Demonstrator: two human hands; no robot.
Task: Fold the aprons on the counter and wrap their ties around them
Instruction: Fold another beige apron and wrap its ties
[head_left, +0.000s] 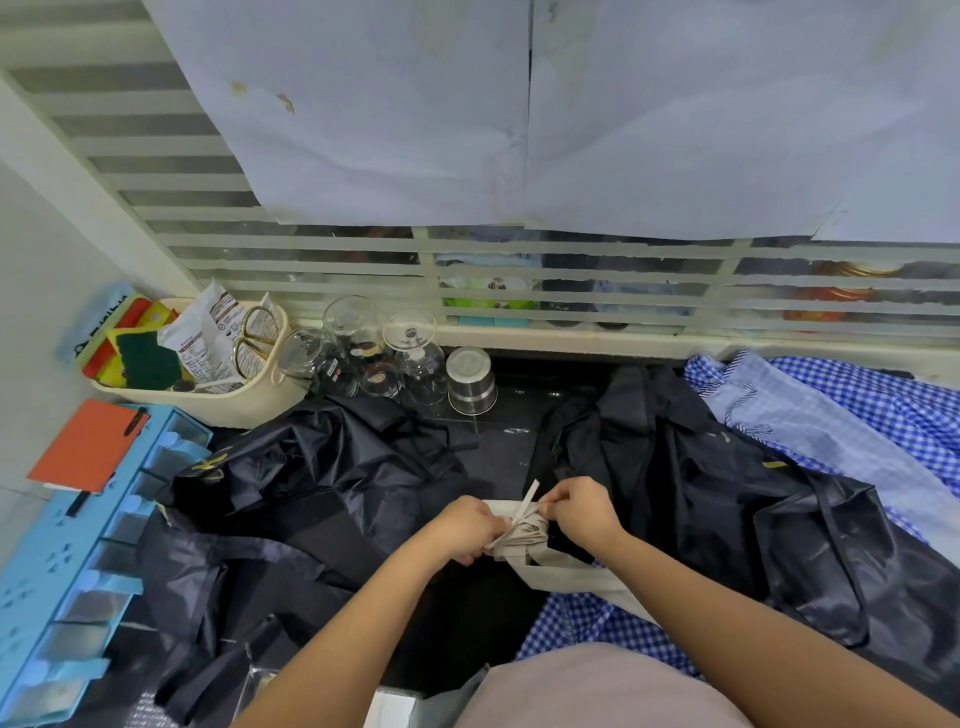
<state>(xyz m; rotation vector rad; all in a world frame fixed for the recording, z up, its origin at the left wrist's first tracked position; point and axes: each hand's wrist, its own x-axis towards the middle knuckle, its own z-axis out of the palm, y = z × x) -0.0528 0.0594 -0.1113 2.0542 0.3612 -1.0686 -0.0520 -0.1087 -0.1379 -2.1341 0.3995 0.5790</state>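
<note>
Folded beige apron (524, 538) at the near middle of the tabletop (498, 431): left grip (467, 527) clenched round its wrapped bundle, right grip (579, 512) pinching the tie (531, 498) end; black aprons (311, 493) spread to either side, blue checked apron (857, 415) far right, upturned glasses (374, 348) and basket (218, 402) behind

Two grips, the left grip (470, 527) and the right grip (579, 512), both hold one beige apron (522, 535). There are at least two dark aprons, one heap (311, 493) left of the grips and one (727, 493) right of them. Two blue checked aprons lie one (857, 415) far right and one (597, 618) just nearer than the grips. Beyond the grips to the left stand three or four overlapping clear glasses (353, 327), one steel cup (470, 382), one cream basket (234, 402) with one pair of scissors (254, 338), and one orange notebook (85, 447).
</note>
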